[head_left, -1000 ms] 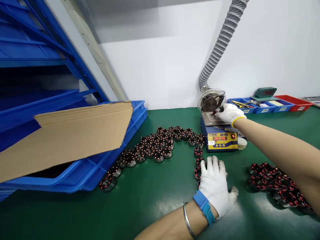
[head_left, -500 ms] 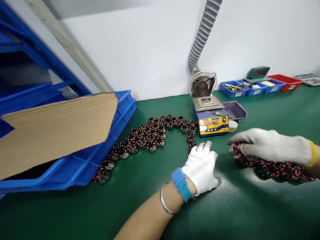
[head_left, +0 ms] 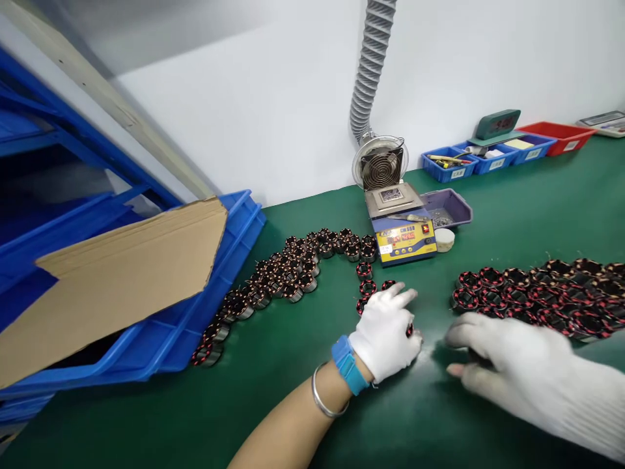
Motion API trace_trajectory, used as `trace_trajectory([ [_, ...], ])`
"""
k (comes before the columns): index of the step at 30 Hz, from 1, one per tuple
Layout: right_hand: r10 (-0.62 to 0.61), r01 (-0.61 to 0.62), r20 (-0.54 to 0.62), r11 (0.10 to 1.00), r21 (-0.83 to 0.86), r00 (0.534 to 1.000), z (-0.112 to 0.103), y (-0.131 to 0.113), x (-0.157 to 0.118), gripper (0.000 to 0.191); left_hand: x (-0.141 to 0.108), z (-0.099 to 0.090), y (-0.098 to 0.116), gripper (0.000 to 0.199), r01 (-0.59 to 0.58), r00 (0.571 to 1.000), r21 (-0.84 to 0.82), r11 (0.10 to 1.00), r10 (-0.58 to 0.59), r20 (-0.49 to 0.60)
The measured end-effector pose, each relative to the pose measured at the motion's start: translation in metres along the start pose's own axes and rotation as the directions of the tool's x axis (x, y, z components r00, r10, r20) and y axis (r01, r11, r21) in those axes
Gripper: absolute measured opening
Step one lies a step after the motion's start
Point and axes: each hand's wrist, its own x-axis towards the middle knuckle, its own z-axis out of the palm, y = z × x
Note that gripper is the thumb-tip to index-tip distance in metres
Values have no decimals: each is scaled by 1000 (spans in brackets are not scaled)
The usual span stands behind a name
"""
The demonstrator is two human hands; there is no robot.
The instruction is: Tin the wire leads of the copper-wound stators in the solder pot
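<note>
My left hand [head_left: 388, 335], in a white glove with bare or dark-tipped fingers, curls over small ring-shaped motor stators. One stator [head_left: 409, 330] with red parts shows between its thumb and fingers, mostly covered by the hand. Beside that hand, red-marked stators [head_left: 367, 288] form a short line on the green table [head_left: 303, 345]. My right hand [head_left: 512, 371], also gloved and slightly blurred, is just in front of a dense group of red- and copper-coloured stators [head_left: 547, 296]. Its thumb and forefinger are apart, with no stator visible between their tips; the palm is hidden.
A long cluster of copper-wound stators [head_left: 288, 267] runs beside a blue crate [head_left: 234, 241] with cardboard [head_left: 131, 273] on it. Behind stand a blue-yellow solder pot [head_left: 405, 241], a hose [head_left: 374, 65], a purple tray [head_left: 461, 212], and blue [head_left: 449, 170] and red bins [head_left: 569, 140].
My right hand has come off the stators at the group's left end and moved toward me. My left hand stays near the line, fingers shifted slightly. The view has turned right.
</note>
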Motion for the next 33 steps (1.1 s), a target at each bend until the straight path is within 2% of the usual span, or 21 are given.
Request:
trace_trajectory([
  [2,32,-44,71,985,169,997,14,-22,3,53,3,1,4,17,191,970,-194,962,-215,-113],
  [4,111,-142,99,901,409,989,29,-35,14,76,4,-4,8,23,283,919,-406,869,-366,-144],
  [5,141,-172,99,823,541,985,37,-38,21,82,4,-8,11,26,272,917,-500,823,-379,-126],
  [7,153,-161,83,611,775,985,48,-37,33,85,3,-17,16,30,205,953,-646,735,-301,-39],
  [8,145,-139,76,499,855,987,52,-34,38,84,2,-21,18,31,184,969,-699,691,-245,13],
  [10,140,-113,70,324,939,988,55,-24,43,77,-1,-25,23,26,198,976,-758,622,-196,94],
  [11,144,-109,72,269,957,987,56,-19,44,74,-2,-25,25,28,214,972,-761,613,-209,105],
  [12,151,-108,75,229,967,986,56,-14,43,72,-2,-24,25,39,224,967,-746,627,-237,91],
  [14,148,-100,75,170,980,986,54,-7,40,73,-2,-19,23,69,214,964,-669,712,-263,28],
  [15,128,-101,83,139,985,988,53,-5,39,74,-1,-16,20,77,188,970,-616,765,-243,-5],
  [17,58,-120,115,105,987,992,50,-3,38,75,2,-10,13,74,109,986,-530,841,-158,-47],
  [19,-6,-142,144,142,980,990,47,-5,39,76,4,-4,7,57,70,991,-514,855,-120,-64],
  [21,-30,-162,174,230,960,984,45,-7,40,80,6,2,4,46,102,980,-544,833,-177,-88],
  [23,-19,-178,194,318,931,981,44,-9,39,84,6,5,5,49,150,962,-581,800,-253,-101],
  [26,64,-198,191,477,857,980,43,-9,36,80,4,8,10,53,174,952,-596,784,-288,-102],
  [28,103,-162,126,581,798,987,43,-9,33,72,2,8,14,52,180,953,-583,792,-288,-97],
  [30,85,-74,24,661,747,996,44,-9,31,66,1,8,17,52,173,952,-572,802,-284,-111],
  [33,66,38,-147,792,609,987,49,-9,26,59,0,8,21,53,203,928,-583,787,-344,-142],
])
